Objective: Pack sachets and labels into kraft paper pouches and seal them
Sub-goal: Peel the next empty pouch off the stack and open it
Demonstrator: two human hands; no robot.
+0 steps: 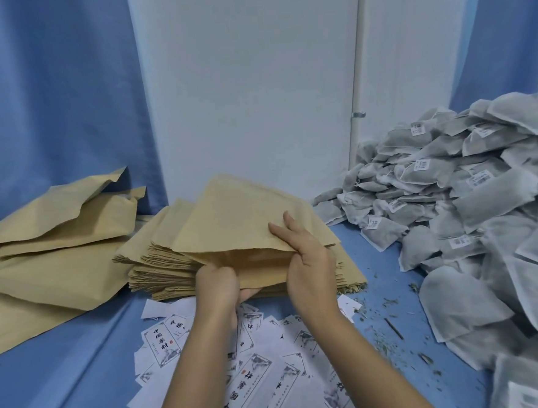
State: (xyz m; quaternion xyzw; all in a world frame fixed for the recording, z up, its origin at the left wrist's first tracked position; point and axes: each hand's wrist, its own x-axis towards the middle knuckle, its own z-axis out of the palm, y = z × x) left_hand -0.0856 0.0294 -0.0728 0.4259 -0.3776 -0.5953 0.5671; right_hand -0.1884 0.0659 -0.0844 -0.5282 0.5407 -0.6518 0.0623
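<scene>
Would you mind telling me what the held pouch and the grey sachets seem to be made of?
The pouch: matte tan kraft paper, judging by its dull, softly creased surface. The sachets: probably thin non-woven fabric or filter paper, greyish, matte and slumping softly in the heap.

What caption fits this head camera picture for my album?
Left hand and right hand hold a kraft pouch near labels and sachets.

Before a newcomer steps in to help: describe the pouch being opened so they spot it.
Find the kraft pouch stack left of the grey sachet heap. On top, left hand and right hand hold one pouch, the only one with its mouth open.
</scene>
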